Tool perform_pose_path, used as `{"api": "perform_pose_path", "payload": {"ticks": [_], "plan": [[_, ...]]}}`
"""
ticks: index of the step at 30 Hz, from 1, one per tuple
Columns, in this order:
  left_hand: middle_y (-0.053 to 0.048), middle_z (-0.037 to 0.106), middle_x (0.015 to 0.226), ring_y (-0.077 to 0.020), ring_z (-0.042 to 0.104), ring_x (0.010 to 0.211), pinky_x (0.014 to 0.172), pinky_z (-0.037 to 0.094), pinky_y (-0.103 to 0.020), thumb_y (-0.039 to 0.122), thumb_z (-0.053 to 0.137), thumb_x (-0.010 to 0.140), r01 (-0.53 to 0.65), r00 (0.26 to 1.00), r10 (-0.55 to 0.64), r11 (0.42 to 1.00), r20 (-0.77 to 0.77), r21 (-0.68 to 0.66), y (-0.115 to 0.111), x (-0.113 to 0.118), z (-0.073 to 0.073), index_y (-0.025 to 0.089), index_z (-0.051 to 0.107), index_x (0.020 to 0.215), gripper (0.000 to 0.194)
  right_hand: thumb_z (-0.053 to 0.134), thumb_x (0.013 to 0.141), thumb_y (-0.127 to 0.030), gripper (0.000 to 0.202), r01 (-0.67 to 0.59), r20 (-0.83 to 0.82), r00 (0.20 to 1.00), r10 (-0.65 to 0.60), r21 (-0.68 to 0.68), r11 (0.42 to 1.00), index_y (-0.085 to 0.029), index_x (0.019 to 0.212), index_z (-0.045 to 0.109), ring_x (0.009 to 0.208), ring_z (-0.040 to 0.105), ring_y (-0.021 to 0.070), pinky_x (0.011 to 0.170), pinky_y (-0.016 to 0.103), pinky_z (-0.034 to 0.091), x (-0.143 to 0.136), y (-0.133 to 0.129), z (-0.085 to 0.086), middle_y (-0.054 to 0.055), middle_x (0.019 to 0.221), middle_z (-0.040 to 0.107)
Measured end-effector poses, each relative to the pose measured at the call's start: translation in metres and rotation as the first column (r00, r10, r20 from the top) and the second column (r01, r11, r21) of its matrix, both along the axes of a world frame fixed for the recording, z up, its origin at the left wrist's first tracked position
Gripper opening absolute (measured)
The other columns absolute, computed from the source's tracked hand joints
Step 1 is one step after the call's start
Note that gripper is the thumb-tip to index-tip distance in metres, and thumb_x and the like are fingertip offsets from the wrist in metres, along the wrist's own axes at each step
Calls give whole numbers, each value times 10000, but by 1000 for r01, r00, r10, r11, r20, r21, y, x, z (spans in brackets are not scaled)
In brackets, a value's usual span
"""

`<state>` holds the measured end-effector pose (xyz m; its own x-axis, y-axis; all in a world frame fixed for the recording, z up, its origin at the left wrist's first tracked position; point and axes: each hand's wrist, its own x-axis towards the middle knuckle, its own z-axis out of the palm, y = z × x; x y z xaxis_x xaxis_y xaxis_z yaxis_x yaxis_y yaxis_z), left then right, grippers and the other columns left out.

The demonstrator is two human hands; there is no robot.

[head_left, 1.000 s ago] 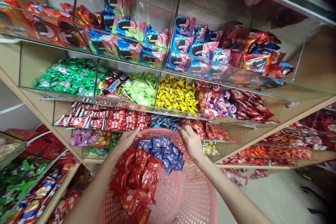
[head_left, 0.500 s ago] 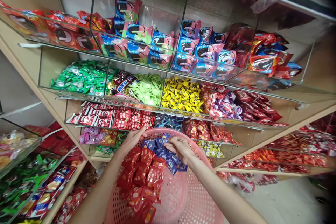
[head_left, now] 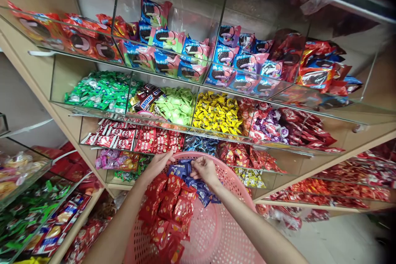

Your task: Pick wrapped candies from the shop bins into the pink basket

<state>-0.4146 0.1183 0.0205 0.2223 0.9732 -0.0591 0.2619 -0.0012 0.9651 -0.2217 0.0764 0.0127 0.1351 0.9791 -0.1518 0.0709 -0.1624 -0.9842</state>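
A round pink plastic basket (head_left: 236,231) with a perforated wall is tilted towards me. My left hand (head_left: 159,167) is on its far left rim, closed around the edge as far as I can see. Inside, red foil packets (head_left: 173,206) are piled on the left, and small dark-blue packets (head_left: 202,193) lie along the far side. Over these blue packets is my right hand (head_left: 204,172), thumb and fingertips pinched on a blue packet, which the fingers largely cover.
Glass-fronted shelves rise beyond the basket, holding blue-and-pink cookie packs (head_left: 165,39), green sweets (head_left: 100,90) and yellow sweets (head_left: 218,112). More bins of green packets (head_left: 34,202) stand at left. Shelves of red packets (head_left: 334,187) run along the right, above the pale floor (head_left: 337,235).
My right hand has shifted slightly left over the blue packets, its fingers still pinched. My left hand stays at the rim. The shelves sit slightly further right in view.
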Motion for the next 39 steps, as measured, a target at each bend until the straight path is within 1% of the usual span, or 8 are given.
{"api": "perform_pose_path", "payload": {"ticks": [2, 5, 7, 9, 14, 21, 31, 39], "plan": [[-42, 717, 842, -218, 623, 878, 899, 388, -304, 600, 439, 743, 1, 1000, -1, 1000, 12, 11, 2, 0, -5, 183, 698, 687, 494, 535, 767, -400, 222, -89, 269, 962, 51, 132, 987, -183, 752, 489, 383, 520, 105, 367, 199, 378, 4, -4, 3, -33, 521, 561], [-42, 716, 857, -222, 622, 882, 909, 383, -312, 596, 435, 748, -1, 1000, 1, 1000, 10, 20, 5, 1, -10, 185, 694, 677, 491, 495, 802, -313, 152, -320, 625, 774, 102, 246, 915, -187, 838, 573, 534, 537, 109, 522, 209, 396, 3, -10, 10, -6, 627, 596], [-37, 715, 870, -227, 615, 904, 919, 377, -315, 597, 434, 749, -3, 1000, 3, 1000, 0, 21, 4, 1, -8, 188, 694, 686, 489, 519, 780, -249, 148, -423, 757, 642, 121, 219, 879, -192, 890, 600, 646, 553, 124, 599, 213, 387, -1, -11, 12, 16, 724, 623], [-36, 714, 879, -233, 604, 937, 930, 368, -316, 597, 432, 751, -1, 1000, 1, 1000, -16, 13, 1, 0, -3, 192, 696, 696, 487, 519, 771, -229, 119, -412, 793, 594, 134, 157, 898, -185, 819, 618, 646, 549, 122, 597, 210, 368, -7, -10, 10, 22, 721, 629], [-42, 712, 886, -243, 589, 971, 936, 362, -319, 602, 421, 754, -9, 999, 9, 1000, -31, -6, -4, 1, 9, 192, 699, 682, 500, 505, 775, -310, 349, -237, 663, 714, 225, -73, 969, -171, 455, 501, 432, 442, 81, 494, 198, 327, -19, -4, 1, -19, 436, 519], [-36, 715, 849, -232, 606, 915, 862, 409, -298, 624, 424, 737, -15, 1000, 15, 1000, -14, -5, -4, 2, 6, 186, 698, 676, 520, 543, 730, -273, 362, -156, 311, 924, 222, -224, 962, -178, 390, 465, 277, 303, 53, 351, 192, 247, -28, -5, -8, -58, 293, 407], [-44, 714, 816, -233, 614, 892, 864, 413, -304, 622, 421, 733, -4, 1000, 4, 1000, -22, 1, 1, 2, 3, 180, 684, 662, 519, 513, 726, -288, 210, -124, 123, 983, 139, -122, 985, -181, 550, 474, 263, 309, 46, 300, 179, 211, -37, -5, -19, -79, 355, 449], [-27, 714, 895, -234, 600, 955, 899, 389, -295, 613, 433, 741, -6, 999, 6, 1000, -34, 12, -1, 0, 2, 197, 694, 695, 493, 578, 710, -392, 231, -171, -17, 985, 173, 54, 984, -165, 745, 550, 318, 335, 31, 316, 159, 228, -3, -10, 10, -85, 468, 482]]}}
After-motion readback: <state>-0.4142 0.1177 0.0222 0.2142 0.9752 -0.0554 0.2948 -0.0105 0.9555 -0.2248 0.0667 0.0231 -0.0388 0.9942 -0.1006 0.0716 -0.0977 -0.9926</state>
